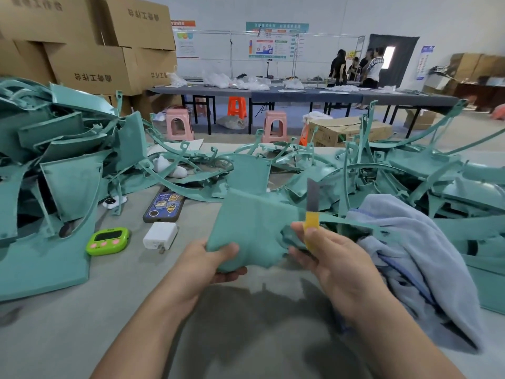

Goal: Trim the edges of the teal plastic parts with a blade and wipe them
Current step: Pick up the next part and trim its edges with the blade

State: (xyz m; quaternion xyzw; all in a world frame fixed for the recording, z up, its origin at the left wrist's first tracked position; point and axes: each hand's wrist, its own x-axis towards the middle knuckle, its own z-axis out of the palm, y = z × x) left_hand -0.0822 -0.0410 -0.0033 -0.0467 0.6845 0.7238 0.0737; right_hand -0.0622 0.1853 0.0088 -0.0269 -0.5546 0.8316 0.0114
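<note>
Above grey table [82,337] — matte teal panel [251,228], yellow-wrapped blade [312,214] held.

Blade handle [311,225] partly hidden in right hand [336,258]; wall posters [269,46] unreadable.

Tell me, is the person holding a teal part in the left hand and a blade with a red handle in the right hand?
Almost. The handle is yellow, not red. The head view shows the left hand holding the teal part and the right hand holding the blade with its yellow handle.
</note>
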